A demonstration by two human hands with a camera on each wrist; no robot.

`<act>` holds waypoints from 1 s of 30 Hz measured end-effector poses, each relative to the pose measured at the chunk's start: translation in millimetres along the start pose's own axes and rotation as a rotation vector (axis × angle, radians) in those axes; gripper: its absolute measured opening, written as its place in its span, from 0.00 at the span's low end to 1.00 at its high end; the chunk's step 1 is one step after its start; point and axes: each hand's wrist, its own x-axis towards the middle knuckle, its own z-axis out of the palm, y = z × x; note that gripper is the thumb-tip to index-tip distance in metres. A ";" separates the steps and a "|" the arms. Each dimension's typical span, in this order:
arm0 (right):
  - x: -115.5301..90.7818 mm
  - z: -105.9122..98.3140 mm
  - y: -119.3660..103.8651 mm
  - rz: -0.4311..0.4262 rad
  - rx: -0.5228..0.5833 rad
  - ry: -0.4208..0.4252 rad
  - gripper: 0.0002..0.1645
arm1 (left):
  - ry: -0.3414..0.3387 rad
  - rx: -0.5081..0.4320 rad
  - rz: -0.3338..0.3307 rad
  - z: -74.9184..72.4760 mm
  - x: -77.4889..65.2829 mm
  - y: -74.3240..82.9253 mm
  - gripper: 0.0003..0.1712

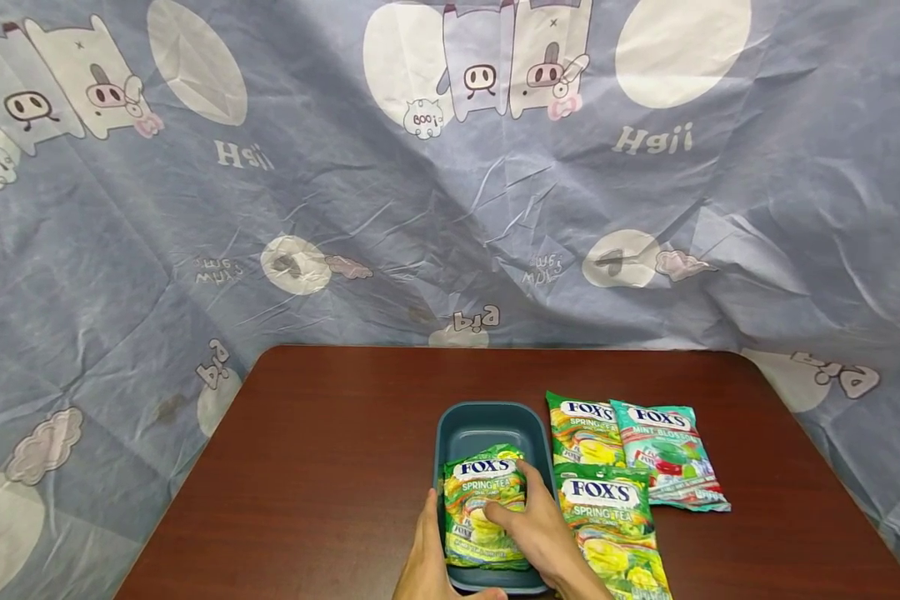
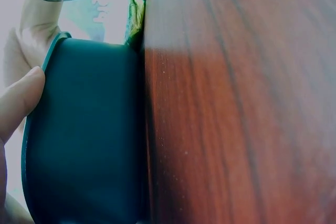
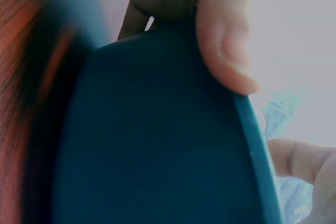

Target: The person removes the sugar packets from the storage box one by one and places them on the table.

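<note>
In the head view a dark teal plastic bin (image 1: 480, 412) stands on the table with a green and yellow bag of Fox's Spring Tea candy (image 1: 487, 542) inside it. My left hand (image 1: 424, 554) holds the bin at its near left corner, fingers along the side. Its thumb (image 2: 23, 98) lies at the rim in the left wrist view. With my right hand (image 1: 536, 525) I grip the bag, thumb across its front and index finger at its upper right edge; the other fingers are hidden. The bin's outer wall (image 3: 157, 129) fills much of the right wrist view.
Right of the bin lie two more Spring Tea bags, a far one (image 1: 577, 433) and a near one (image 1: 607, 533). A turquoise Mint Blossom bag (image 1: 671, 458) lies beside them. The brown table (image 1: 307, 475) backs onto a grey-blue printed cloth (image 1: 420, 208).
</note>
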 end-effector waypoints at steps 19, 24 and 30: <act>3.2 3.2 8.2 -0.091 -0.110 -0.031 0.38 | -0.024 -0.026 -0.013 0.2 -2.8 1.0 0.72; 5.1 3.7 10.1 -0.088 -0.135 -0.089 0.40 | -0.032 -0.031 -0.054 -0.1 -2.5 3.0 0.73; 7.7 0.8 11.0 -0.129 -0.135 -0.148 0.43 | -0.039 -0.042 -0.045 -0.2 -2.0 3.3 0.73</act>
